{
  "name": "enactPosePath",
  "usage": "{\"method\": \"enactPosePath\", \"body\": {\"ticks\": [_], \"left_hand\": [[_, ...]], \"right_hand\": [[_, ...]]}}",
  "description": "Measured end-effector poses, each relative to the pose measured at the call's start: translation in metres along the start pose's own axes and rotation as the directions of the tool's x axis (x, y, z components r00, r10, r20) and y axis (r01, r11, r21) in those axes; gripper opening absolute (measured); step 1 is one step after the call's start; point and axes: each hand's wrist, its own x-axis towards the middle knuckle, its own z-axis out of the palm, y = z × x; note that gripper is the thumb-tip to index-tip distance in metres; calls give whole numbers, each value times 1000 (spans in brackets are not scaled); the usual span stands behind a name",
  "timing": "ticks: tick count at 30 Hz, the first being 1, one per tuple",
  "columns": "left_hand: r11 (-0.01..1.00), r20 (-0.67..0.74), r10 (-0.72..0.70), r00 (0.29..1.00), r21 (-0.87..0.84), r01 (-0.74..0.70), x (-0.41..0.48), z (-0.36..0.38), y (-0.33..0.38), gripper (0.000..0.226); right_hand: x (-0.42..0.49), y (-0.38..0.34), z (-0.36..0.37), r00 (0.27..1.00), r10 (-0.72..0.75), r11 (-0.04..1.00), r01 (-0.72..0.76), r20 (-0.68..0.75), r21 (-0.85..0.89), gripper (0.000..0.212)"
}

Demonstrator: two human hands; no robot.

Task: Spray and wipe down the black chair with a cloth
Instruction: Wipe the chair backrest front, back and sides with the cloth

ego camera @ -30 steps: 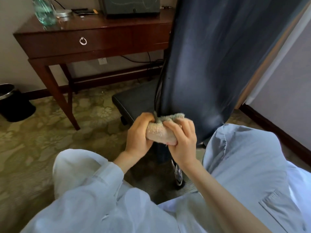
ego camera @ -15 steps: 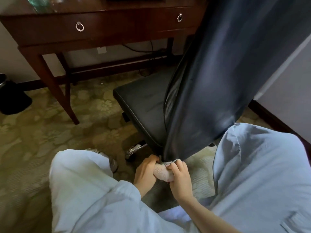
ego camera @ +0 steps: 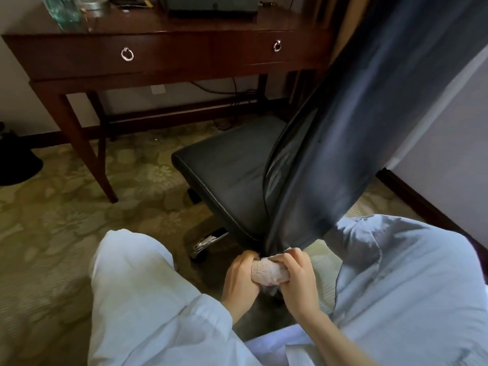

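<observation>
A dark wooden desk (ego camera: 184, 25) with two ring-pull drawers (ego camera: 100, 58) stands against the pale wall (ego camera: 18, 101), a socket (ego camera: 158, 89) and cables (ego camera: 233, 87) beneath it, a black bin (ego camera: 15, 165) to its left, and green floral carpet (ego camera: 52, 223) spreading out in front.

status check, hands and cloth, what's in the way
Both gripping the cloth: left hand, right hand. It sits bunched at the bottom edge of the black chair backrest. Nothing seen in the way.
</observation>
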Motion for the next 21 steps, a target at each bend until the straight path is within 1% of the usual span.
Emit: {"method": "enactPosePath", "body": {"ticks": [2, 4, 5, 8, 11, 15, 18, 21], "left_hand": [[989, -12, 139, 990, -57, -140, -4, 0, 10, 47], [961, -38, 254, 966, -98, -257, -11, -8, 29, 41], [943, -80, 306, 949, -110, -314, -9, -10, 38, 39], [843, -198, 496, 845, -122, -523, -2, -29, 78, 41], [725, -303, 636, 710, -80, -684, 4, -53, 130, 48], [575, -405, 745, 530, -12, -818, 8, -85, 204, 42], [507, -470, 760, 449, -2, -862, 13, -104, 260, 42], [426, -488, 794, 363, 21, -904, 15, -115, 303, 42]], "right_hand": [[1, 0, -17, 999, -21, 1000, 22, -45, 16, 49], [5, -4, -38, 985, -89, 996, 92, -146, 16, 42], [8, -8, -50, 970, -128, 991, 131, -205, -1, 41], [26, -24, -91, 901, -222, 973, 232, -372, -19, 45], [48, -45, -141, 816, -327, 938, 342, -478, -58, 30], [76, -77, -211, 684, -412, 895, 428, -602, -126, 22], [101, -98, -261, 581, -474, 858, 473, -662, -200, 21], [119, -108, -301, 501, -528, 828, 484, -685, -284, 24]]}}
